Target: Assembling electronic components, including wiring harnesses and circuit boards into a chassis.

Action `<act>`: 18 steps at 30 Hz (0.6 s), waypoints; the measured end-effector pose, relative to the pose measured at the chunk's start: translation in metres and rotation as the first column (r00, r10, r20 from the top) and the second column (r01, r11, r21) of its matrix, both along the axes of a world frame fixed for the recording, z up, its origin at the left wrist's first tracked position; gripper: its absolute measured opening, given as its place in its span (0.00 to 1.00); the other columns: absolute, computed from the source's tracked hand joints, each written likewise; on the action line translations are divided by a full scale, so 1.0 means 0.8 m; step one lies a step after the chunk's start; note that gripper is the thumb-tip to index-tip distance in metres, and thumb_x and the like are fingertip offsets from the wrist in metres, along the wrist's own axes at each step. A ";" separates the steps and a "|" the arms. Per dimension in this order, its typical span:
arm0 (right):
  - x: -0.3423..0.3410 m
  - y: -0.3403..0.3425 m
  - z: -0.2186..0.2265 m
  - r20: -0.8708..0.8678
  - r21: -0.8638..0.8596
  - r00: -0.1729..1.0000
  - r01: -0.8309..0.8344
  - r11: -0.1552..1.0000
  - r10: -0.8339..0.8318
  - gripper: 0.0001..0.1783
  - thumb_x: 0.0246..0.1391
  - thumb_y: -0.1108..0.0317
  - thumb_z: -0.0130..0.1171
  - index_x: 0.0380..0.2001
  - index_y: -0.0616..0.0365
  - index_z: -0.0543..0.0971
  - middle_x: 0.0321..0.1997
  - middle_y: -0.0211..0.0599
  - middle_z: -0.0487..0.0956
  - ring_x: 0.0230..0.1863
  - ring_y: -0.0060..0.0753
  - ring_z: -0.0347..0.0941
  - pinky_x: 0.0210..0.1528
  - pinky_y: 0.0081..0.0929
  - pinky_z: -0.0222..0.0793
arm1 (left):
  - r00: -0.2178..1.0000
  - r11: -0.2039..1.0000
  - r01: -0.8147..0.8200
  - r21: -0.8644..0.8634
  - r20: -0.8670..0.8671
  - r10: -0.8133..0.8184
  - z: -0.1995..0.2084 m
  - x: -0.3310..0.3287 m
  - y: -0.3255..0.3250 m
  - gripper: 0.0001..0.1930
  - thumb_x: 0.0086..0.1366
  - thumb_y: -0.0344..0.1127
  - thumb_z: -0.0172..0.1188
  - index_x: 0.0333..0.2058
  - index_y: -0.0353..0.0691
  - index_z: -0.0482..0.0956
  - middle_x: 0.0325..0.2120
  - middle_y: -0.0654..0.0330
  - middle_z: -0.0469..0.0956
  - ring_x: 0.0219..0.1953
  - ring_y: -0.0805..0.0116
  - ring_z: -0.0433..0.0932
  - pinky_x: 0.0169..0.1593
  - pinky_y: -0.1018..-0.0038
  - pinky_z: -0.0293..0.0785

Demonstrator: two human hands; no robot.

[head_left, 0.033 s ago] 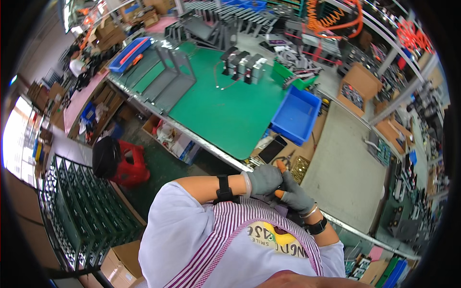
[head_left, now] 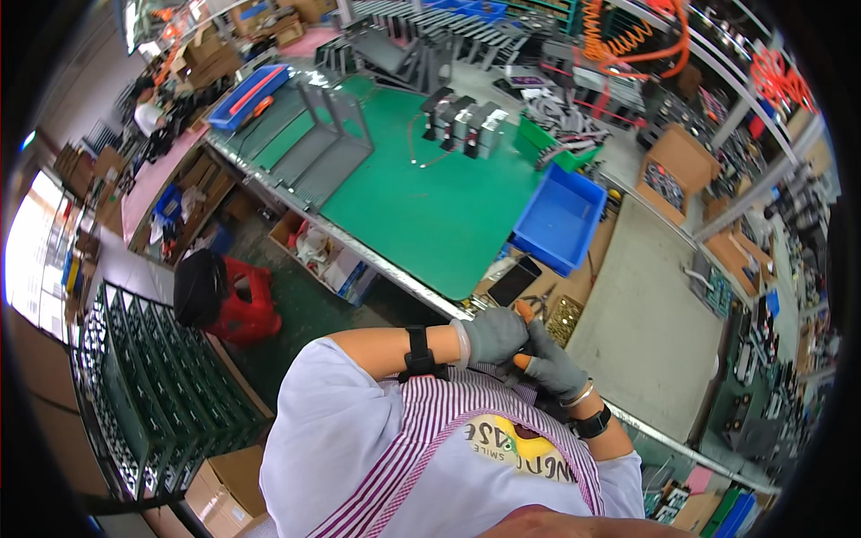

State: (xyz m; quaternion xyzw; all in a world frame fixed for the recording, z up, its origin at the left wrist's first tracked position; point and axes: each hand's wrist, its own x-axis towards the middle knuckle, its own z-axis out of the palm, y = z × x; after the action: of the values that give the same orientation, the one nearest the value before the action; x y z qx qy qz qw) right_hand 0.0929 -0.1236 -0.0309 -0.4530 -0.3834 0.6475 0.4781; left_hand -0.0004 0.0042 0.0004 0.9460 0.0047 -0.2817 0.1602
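My left hand (head_left: 496,335), in a grey glove, is closed with its fingers curled, at the near table edge in front of my apron. Against it rests my right hand (head_left: 556,369), also grey-gloved, with orange-toned fingertips showing. Its fingers bend in toward the left hand; anything between the two is hidden. Just beyond them are a tray of small brass-coloured parts (head_left: 564,319), a pair of pliers (head_left: 538,302) and a dark phone (head_left: 514,281). Farther off, an empty blue bin (head_left: 560,215) sits beside a green mat (head_left: 421,215).
On the mat stand a grey metal bracket (head_left: 327,161) and several black-and-silver blocks (head_left: 462,125). A green bin (head_left: 547,143) of parts lies behind the blue one. Left of the table are a red stool (head_left: 242,296) and a dark green rack (head_left: 152,386). Orange coiled hoses (head_left: 619,36) hang above.
The scene around me shifts slightly to the right and down in the picture. Both hands keep the same place and pose.
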 end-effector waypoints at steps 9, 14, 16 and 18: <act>-0.018 0.142 0.006 0.190 -0.126 0.950 0.275 0.953 -0.249 0.23 0.51 0.70 0.46 0.51 0.63 0.62 0.42 0.42 0.73 0.33 0.29 0.73 0.31 0.21 0.72 | 0.194 0.261 -0.946 -0.191 0.308 0.931 -0.133 -0.201 0.334 0.29 0.54 0.49 0.54 0.49 0.35 0.63 0.45 0.44 0.68 0.49 0.49 0.66 0.51 0.63 0.63; -0.037 0.296 0.005 0.285 -0.127 0.899 0.380 0.916 -0.333 0.23 0.52 0.64 0.48 0.50 0.66 0.63 0.38 0.41 0.74 0.28 0.29 0.73 0.29 0.22 0.72 | -0.660 -0.573 -0.684 -0.452 0.048 0.750 -0.188 -0.294 0.512 0.31 0.54 0.53 0.54 0.48 0.33 0.65 0.39 0.52 0.73 0.40 0.56 0.73 0.44 0.68 0.68; -0.062 0.380 0.015 0.292 -0.092 0.930 0.261 0.961 -0.225 0.25 0.50 0.68 0.47 0.52 0.65 0.61 0.43 0.43 0.70 0.33 0.30 0.72 0.31 0.23 0.73 | -0.636 -0.526 -0.445 -0.725 -0.158 0.756 -0.339 -0.382 0.579 0.30 0.55 0.52 0.54 0.48 0.33 0.65 0.35 0.54 0.73 0.35 0.59 0.74 0.37 0.71 0.70; -0.045 0.441 -0.002 0.320 -0.038 0.906 0.304 0.952 -0.277 0.28 0.48 0.67 0.49 0.54 0.64 0.59 0.44 0.44 0.69 0.33 0.32 0.72 0.32 0.24 0.73 | -0.528 -0.693 -0.291 -0.659 -0.493 0.691 -0.274 -0.315 0.573 0.13 0.53 0.37 0.56 0.35 0.37 0.72 0.24 0.58 0.73 0.19 0.63 0.73 0.19 0.67 0.69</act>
State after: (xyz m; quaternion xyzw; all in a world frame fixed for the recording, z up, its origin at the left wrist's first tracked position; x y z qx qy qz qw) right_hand 0.0572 0.2290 -0.0326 -0.6214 -0.3536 0.5058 0.4827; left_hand -0.2523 0.4626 -0.2187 0.2852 0.6411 0.2938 0.6491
